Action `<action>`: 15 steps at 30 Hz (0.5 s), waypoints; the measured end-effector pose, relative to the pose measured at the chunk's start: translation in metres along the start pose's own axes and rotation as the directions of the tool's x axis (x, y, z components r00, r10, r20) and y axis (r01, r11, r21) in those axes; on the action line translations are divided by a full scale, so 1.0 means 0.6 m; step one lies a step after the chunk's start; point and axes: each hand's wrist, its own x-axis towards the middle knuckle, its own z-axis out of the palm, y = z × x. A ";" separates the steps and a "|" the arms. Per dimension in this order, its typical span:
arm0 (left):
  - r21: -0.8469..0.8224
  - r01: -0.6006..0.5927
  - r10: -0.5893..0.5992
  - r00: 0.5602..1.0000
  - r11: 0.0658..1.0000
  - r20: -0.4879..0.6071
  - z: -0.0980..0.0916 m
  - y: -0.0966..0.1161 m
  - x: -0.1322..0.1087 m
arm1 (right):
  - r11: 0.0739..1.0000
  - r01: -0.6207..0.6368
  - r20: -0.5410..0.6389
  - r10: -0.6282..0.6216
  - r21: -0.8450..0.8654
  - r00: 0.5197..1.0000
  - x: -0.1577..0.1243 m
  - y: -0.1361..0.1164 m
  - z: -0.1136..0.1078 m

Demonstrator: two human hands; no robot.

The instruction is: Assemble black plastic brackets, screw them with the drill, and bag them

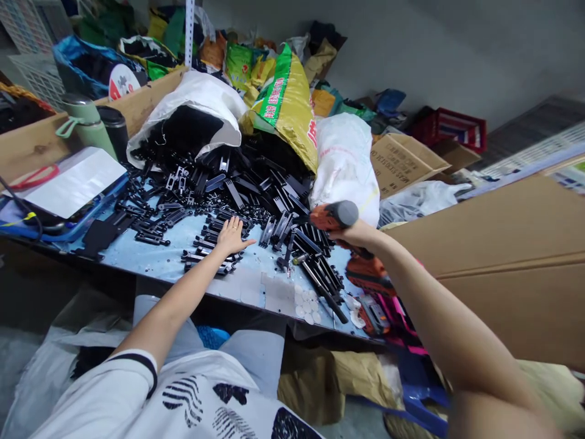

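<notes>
My left hand (232,236) lies flat with fingers spread on a stack of black plastic parts (208,249) on the blue table (159,259). My right hand (359,235) is closed round the grip of an orange cordless screwdriver (333,216), held above the table's right side with its bit pointing down at more black parts (315,262). A large heap of the same black parts (247,183) covers the table's far half.
A white sack (196,100) spilling black parts, a yellow-green bag (287,103) and another white sack (345,158) stand behind the heap. Green flask (86,122) and blue tray (68,201) at left. Large cardboard sheet (503,256) at right. White round discs (306,305) near the front edge.
</notes>
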 end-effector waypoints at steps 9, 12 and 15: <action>-0.010 -0.034 0.034 0.999 0.999 -0.002 0.009 -0.004 0.003 | 0.943 0.171 0.335 -0.069 -0.285 0.940 0.192 -0.306 0.129; -0.030 -0.025 0.025 1.000 0.999 0.008 0.014 -0.005 0.003 | 0.914 0.189 0.388 -0.038 -0.359 0.921 0.230 -0.342 0.149; -0.053 -0.020 0.021 0.999 0.998 0.037 0.018 -0.005 0.003 | 0.891 0.200 0.424 -0.009 -0.408 0.906 0.254 -0.352 0.161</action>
